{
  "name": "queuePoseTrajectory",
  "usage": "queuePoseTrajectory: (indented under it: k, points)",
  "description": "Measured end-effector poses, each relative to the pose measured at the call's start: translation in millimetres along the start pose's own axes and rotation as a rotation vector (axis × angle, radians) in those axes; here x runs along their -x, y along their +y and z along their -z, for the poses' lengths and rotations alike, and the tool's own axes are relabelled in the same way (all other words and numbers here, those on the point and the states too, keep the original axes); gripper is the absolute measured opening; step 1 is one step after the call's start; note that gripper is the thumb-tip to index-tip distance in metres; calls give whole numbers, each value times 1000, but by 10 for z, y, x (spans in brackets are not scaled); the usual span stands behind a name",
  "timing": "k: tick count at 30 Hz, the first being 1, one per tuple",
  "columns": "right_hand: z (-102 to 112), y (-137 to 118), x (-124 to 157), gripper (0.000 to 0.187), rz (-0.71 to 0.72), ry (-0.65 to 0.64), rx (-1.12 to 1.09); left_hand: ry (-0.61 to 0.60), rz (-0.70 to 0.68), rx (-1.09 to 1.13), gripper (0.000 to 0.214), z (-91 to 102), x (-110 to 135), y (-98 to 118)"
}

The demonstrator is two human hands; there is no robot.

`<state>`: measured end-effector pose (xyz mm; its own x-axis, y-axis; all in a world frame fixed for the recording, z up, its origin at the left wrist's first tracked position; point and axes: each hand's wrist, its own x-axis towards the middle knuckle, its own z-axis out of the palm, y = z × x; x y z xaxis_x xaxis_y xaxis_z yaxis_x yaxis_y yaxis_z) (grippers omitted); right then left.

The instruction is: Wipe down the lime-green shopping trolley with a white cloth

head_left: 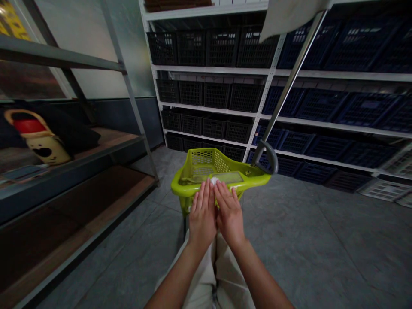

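Note:
My left hand (202, 213) and my right hand (229, 213) are side by side, fingers stretched forward and pressed together. Between their fingertips sits a small white thing (213, 180), too small to name. The fingertips rest at the near rim of a lime-green plastic basket-like bucket (179, 185) on the floor. A perforated green insert (206, 162) lies inside it. At the bucket's right side a grey curved handle (273, 157) carries a long metal pole (289, 83) that slants up to the right. A pale cloth (289, 15) hangs at the pole's top.
White shelving along the back wall holds black crates (212, 47) on the left and blue crates (354, 43) on the right. A metal rack (64, 62) on the left carries a yellow and red container (40, 137). Grey tiled floor (322, 240) surrounds the bucket.

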<state>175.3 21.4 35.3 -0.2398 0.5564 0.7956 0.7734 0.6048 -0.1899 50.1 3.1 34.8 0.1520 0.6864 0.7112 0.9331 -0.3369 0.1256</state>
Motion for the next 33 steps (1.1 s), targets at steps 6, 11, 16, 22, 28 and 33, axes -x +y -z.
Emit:
queuePoseTrajectory:
  k: [6,11,16,22,28,33]
  points:
    - [93,289,29,81,-267,238,118,-9,7,12,81,7,-6,36]
    - [-27,0,23,82,-88,60,52,40,105,-9,77,-86,-7,145]
    - [104,250,18,85,-165,114,86,15,63,11,79,-68,-13,109]
    - [23,119,17,85,-182,116,57,8,50,12,80,-26,-10,84]
    - [40,7,49,88,-61,-6,15,-13,27,-1,78,3,8,59]
    - [95,393,89,84,-323,259,91,-38,41,28,83,12,-6,101]
